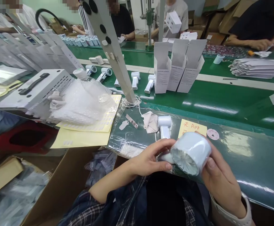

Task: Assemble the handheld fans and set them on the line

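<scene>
A light blue device [194, 150] with a wide round head, covered in clear film, is held up between my two hands near the table's front edge. Its narrow handle lies between the thumb and fingers of my left hand [148, 158]. Against the right side of the round head, my right hand [221, 175] is closed, thumb in front. Just behind them a second light blue device [164, 125] lies on the table mat beside a crumpled beige cloth [150, 121]. A yellow note [191, 127] with handwriting and a round pink sticker [213, 134] are behind the held device.
A slanted metal post [114, 53] rises from the table. Open white boxes [184, 69] and more devices [135, 80] stand on the green belt [217, 100]. Bubble bags [85, 100] cover yellow sheets at left. Cardboard boxes [54, 188] sit below. Other people work across the belt.
</scene>
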Tool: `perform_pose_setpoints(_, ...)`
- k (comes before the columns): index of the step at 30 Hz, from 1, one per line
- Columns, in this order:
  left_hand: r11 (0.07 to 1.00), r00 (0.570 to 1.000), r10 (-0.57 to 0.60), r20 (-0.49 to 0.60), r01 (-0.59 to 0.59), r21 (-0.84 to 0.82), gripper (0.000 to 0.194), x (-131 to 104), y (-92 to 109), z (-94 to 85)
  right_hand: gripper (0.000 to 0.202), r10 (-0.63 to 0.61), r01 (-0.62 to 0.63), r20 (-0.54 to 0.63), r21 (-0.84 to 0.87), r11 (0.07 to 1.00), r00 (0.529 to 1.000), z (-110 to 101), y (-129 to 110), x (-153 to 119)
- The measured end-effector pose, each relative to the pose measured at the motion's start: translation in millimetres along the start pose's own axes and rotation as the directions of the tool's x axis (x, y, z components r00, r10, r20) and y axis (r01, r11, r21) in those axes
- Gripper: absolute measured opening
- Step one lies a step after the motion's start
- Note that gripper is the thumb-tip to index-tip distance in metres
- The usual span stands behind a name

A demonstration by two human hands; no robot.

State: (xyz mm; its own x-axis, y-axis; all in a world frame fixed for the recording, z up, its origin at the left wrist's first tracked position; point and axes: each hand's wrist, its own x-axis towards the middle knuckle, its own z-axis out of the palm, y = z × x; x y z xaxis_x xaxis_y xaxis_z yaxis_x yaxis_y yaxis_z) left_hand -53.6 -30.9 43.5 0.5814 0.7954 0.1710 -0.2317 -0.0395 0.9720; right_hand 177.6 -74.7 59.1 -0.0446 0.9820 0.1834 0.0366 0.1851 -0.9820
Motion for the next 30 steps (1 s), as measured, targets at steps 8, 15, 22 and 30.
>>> perform_pose_setpoints(8,0.744,0.910,0.407,-0.078,-0.281,0.606,0.058,5,-1,-4.5,0.040,0.156,-0.143,-0.088,0.144,0.979,0.984,7,-4,9)
perform_pose_setpoints(15,0.439,0.841,0.534,-0.086,-0.189,0.879,0.056,-3,21,20.1,0.051,0.364,-0.336,0.002,0.391,0.857,0.931,17,5,26)
perform_pose_setpoints(22,0.488,0.831,0.534,-0.155,-0.154,0.859,0.047,-2,17,36.2,0.096,0.227,-0.253,0.112,0.441,0.861,0.967,19,9,28)
perform_pose_setpoints(30,0.614,0.853,0.504,0.134,-0.464,0.638,0.054,-3,19,17.8,0.086,0.416,-0.382,0.065,0.542,0.748,0.907,1,3,43)
